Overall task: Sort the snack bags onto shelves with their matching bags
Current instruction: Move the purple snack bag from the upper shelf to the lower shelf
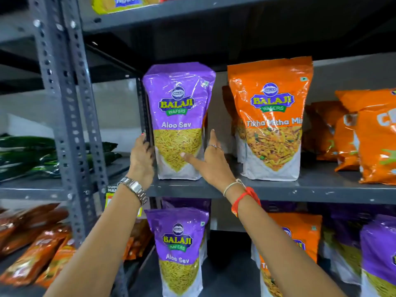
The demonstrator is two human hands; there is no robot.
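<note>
Hands: left hand point(141, 155), right hand point(211, 159) clasp one purple bag point(179, 116); one orange bag point(272, 125) beside

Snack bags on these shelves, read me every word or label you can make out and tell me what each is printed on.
"BALAJI WAFERS", "Aloo Sev": upper purple bag, held between both hands.
"BALAJI WAFERS", "Aloo Sev": lower purple bag.
"BALAJI WAFERS", "Tikha Mitha Mi", cut off at the edge: upper orange bag.
Yellow pack on the top shelf: partly cropped, unreadable.
Yellow shelf tag: too blurred.
</note>
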